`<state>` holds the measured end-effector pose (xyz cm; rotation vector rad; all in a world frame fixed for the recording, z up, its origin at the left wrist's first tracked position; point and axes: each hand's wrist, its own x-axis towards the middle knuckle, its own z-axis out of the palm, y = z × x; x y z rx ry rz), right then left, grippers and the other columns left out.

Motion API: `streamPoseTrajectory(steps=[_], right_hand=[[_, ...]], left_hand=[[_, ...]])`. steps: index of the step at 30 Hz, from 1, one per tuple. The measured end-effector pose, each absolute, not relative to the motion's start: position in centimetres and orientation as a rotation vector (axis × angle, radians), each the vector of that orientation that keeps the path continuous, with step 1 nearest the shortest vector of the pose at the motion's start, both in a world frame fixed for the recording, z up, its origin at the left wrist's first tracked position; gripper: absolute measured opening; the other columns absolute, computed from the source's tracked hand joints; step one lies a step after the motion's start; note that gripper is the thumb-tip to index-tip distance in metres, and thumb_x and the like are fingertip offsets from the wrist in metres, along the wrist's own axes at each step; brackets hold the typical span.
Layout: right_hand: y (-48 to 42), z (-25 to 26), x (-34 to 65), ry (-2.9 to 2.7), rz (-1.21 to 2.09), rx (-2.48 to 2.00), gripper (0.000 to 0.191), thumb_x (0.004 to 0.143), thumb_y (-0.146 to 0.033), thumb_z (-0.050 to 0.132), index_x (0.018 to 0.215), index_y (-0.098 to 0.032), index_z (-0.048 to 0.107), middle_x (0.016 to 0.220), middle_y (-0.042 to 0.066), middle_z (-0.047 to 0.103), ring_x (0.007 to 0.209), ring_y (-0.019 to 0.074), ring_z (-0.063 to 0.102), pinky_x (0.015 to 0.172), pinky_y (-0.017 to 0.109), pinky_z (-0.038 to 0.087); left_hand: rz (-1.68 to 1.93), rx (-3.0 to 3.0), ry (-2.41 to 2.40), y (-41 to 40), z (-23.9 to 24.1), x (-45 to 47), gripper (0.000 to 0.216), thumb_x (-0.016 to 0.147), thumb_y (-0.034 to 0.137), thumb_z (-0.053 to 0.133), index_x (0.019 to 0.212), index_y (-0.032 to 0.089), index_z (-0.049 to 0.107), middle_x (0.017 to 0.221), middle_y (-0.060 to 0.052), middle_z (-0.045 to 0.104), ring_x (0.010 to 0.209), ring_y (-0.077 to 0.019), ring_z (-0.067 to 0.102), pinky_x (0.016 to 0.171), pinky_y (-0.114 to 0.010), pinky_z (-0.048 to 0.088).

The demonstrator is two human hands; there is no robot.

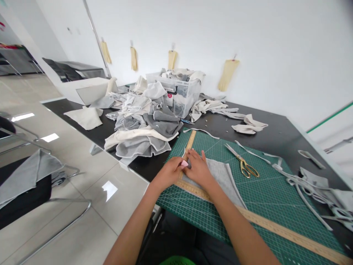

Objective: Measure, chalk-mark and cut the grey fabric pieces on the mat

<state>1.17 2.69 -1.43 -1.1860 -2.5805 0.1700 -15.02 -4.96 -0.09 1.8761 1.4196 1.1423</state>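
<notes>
A grey cloth [224,176] with pale edges lies flat on the green cutting mat [264,195]. A wooden L-shaped ruler [275,224] rests over its left and near edges. My left hand [169,172] is closed at the ruler's short arm, pinching a small pink piece [184,163] that looks like tailor's chalk. Right beside it, my right hand [199,168] lies over the short arm and the cloth, fingers stretched out and pressing down. The hands partly hide the ruler and the cloth's left edge. Gold-handled scissors [245,163] lie to the right of the cloth.
A heap of grey and cream cloths [146,121] sits at the back left, before a clear plastic bin [190,92] full of cloth. Cut strips [303,180] lie along the right. A blue pen-like tool [187,121] lies behind the mat. Yellow gloves [228,75] hang on the wall.
</notes>
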Motion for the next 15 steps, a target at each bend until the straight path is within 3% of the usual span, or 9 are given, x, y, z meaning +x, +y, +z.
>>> streamPoseTrajectory(steps=[6,15], right_hand=[[2.6,-1.4,1.0,-2.595,0.148,-1.206,0.057,0.094,-0.048,0.052,0.141,-0.016,0.052,0.155,0.015,0.045,0.147,0.0306,0.033,0.121,0.059,0.001],[2.4,-1.2,0.9,-2.623,0.104,-1.185,0.057,0.097,-0.048,0.046,0.141,-0.012,0.051,0.157,0.017,0.041,0.148,0.0298,0.031,0.122,0.056,0.004]], left_hand=[[1.127,1.918,1.591,-4.7,-0.7,-15.3,0.008,0.093,0.017,0.052,0.095,0.019,0.06,0.099,-0.005,0.065,0.099,-0.0207,0.06,0.089,-0.033,0.046],[1.091,1.939,1.719,-4.4,-1.4,-15.4,0.01,0.094,0.017,0.05,0.085,0.02,0.052,0.095,-0.005,0.064,0.088,-0.0199,0.06,0.079,-0.032,0.044]])
